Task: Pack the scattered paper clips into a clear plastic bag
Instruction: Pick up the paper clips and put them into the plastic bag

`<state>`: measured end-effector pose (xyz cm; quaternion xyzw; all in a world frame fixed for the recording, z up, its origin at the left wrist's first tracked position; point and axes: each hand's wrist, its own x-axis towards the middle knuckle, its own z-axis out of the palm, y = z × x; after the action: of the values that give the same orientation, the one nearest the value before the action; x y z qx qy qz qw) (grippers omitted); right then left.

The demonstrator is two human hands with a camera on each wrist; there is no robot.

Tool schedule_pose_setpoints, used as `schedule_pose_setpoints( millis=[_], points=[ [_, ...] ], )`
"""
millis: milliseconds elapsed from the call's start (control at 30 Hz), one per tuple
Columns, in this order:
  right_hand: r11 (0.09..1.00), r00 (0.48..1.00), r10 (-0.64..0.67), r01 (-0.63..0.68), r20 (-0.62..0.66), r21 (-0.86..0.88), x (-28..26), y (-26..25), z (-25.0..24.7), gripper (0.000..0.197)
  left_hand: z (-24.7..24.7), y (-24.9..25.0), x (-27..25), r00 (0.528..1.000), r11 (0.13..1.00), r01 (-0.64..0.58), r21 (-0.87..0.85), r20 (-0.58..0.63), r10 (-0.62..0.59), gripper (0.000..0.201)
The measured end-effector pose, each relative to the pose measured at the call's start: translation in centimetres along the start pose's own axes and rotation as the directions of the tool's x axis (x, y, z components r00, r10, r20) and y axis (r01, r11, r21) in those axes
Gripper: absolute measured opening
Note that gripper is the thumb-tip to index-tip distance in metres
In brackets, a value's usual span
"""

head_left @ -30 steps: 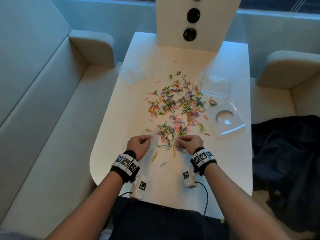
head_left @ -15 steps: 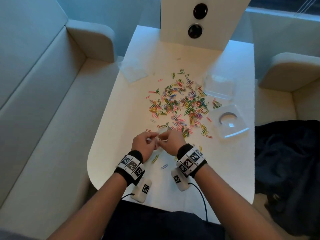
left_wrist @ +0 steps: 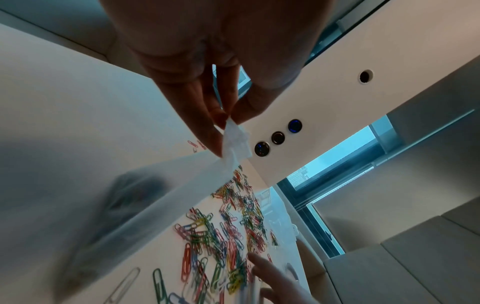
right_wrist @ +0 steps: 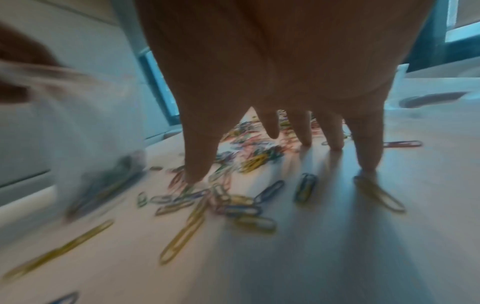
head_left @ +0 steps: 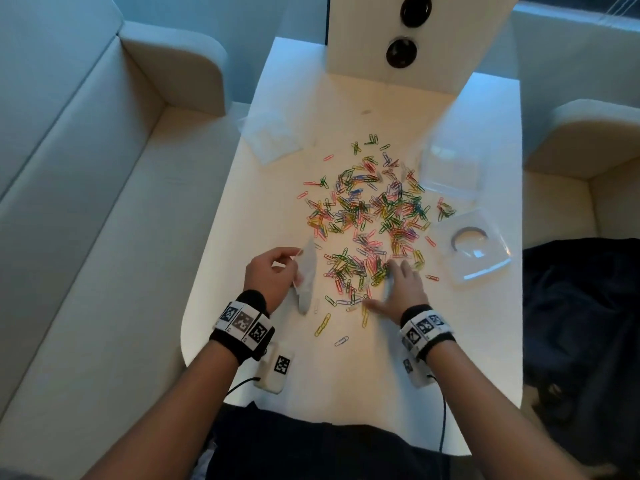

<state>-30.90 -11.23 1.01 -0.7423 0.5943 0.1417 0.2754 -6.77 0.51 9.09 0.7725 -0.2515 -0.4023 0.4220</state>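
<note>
Several coloured paper clips (head_left: 367, 220) lie scattered over the middle of the white table (head_left: 467, 341), and they also show as paper clips (left_wrist: 221, 242) and paper clips (right_wrist: 233, 197) in the wrist views. My left hand (head_left: 273, 271) pinches the top edge of a small clear plastic bag (head_left: 306, 275), which hangs down to the table left of the clips. In the left wrist view the bag (left_wrist: 182, 185) hangs from my fingertips (left_wrist: 228, 117). My right hand (head_left: 401, 289) lies spread, fingers straight, on the near edge of the clip pile, its fingers (right_wrist: 369, 144) touching the table.
Another clear bag (head_left: 273, 136) lies at the table's far left. A clear bag (head_left: 450, 168) and a clear lid-like tray (head_left: 474, 251) sit at the right. A white panel with round black sockets (head_left: 398, 29) stands at the back. Sofas flank the table; dark cloth (head_left: 581, 306) lies right.
Both hands were together at the bag. My right hand has let go and moved right onto the clips, fingers spread; my left hand keeps the bag and has shifted left.
</note>
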Motion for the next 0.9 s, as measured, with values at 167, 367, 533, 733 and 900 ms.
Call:
schedule_pose_setpoints(
  millis=[167,367,533,733,900],
  points=[
    [0.976,0.983,-0.165,0.151,-0.081,-0.156,-1.2,-3.3,2.5,0.087,-0.1,0.6,-0.1,1.0,1.0,0.001,-0.029,-0.008,-0.002,0.028],
    [0.933,0.923,-0.351,0.332,-0.157,-0.135,-0.1,-3.9,2.4,0.03,1.2,0.6,-0.9,0.999,1.0,0.008,0.013,0.031,-0.009,0.028],
    [0.936,0.969,-0.109,0.175,-0.22,0.305,0.4,-2.6,-0.4,0.017,2.8,0.6,-1.6,0.997,0.997,-0.005,0.076,0.08,-0.001,0.027],
    [0.275,1.0,-0.023,-0.005,0.012,0.961,-2.2,-3.1,-5.4,0.024,4.6,1.1,-1.7,0.994,0.994,-0.015,0.109,0.108,0.003,0.027],
    [0.381,0.983,-0.184,0.051,0.022,0.923,-3.7,-6.5,-6.5,0.019,6.0,1.3,-1.5,0.992,0.996,-0.03,0.087,0.122,0.019,0.025]
  ],
)
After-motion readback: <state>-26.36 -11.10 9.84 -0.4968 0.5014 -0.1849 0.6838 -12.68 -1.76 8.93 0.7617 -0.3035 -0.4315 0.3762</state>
